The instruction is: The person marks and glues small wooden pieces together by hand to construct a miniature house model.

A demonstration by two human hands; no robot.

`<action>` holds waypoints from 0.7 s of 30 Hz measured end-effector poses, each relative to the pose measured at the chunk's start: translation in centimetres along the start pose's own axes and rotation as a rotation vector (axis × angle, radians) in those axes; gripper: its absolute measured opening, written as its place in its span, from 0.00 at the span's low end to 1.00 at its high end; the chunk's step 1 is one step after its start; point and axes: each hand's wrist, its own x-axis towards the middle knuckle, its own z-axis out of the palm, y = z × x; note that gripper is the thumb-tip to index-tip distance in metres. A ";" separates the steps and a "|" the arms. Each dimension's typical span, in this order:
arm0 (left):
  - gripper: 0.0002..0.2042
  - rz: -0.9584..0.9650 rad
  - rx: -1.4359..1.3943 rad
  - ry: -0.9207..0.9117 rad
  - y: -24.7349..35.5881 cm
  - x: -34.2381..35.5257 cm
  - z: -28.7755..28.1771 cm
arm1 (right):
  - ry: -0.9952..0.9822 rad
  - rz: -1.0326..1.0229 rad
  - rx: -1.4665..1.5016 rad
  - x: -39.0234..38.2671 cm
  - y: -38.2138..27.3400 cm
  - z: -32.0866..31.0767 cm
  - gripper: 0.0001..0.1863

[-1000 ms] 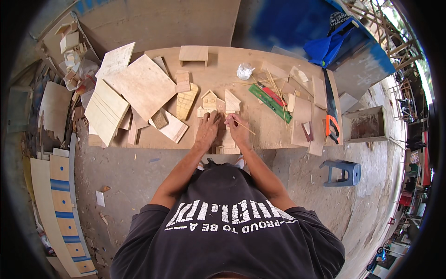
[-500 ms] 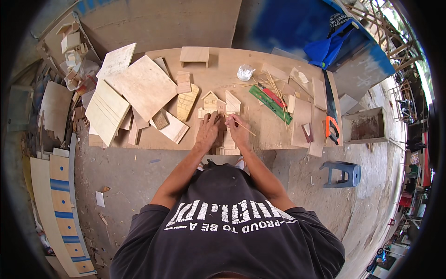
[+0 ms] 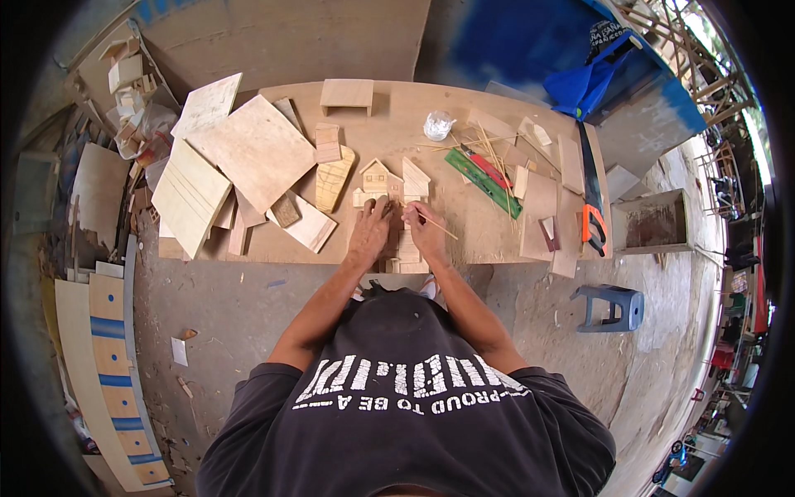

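A small wooden house model (image 3: 377,176) with gabled fronts lies on the bench, with a peaked wood piece (image 3: 416,176) beside it on the right. My left hand (image 3: 370,232) is closed over the lower part of the model, fingers bent on the wood. My right hand (image 3: 426,232) pinches a thin wooden stick (image 3: 443,228) at the model's lower right. Right of these lie a green ruler (image 3: 476,180), a red utility knife (image 3: 480,161) and several thin sticks. A small tub with white contents (image 3: 439,125) stands behind them.
Plywood offcuts (image 3: 257,149) cover the bench's (image 3: 397,124) left part. A small wooden box (image 3: 346,93) stands at the back, an orange-handled saw (image 3: 594,232) at the right end. A blue-grey stool (image 3: 604,308) stands below right, a bin (image 3: 650,222) beside the bench, painted boards (image 3: 116,356) lower left.
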 end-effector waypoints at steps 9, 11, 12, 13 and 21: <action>0.18 0.003 -0.003 0.002 0.2 0.1 -0.2 | 0.000 0.020 0.029 0.2 0.6 0.1 0.10; 0.19 0.001 -0.002 -0.007 0.1 0.1 -0.2 | 0.002 0.016 0.026 0.2 0.6 0.1 0.10; 0.19 -0.001 -0.002 -0.016 0.1 0.1 -0.2 | 0.004 0.013 0.024 0.2 0.7 0.1 0.11; 0.19 -0.002 -0.002 -0.016 0.1 0.1 -0.2 | 0.003 0.013 0.024 0.2 0.6 0.1 0.11; 0.19 0.000 -0.004 -0.013 0.1 0.1 -0.1 | -0.003 0.011 0.005 0.2 0.3 0.1 0.11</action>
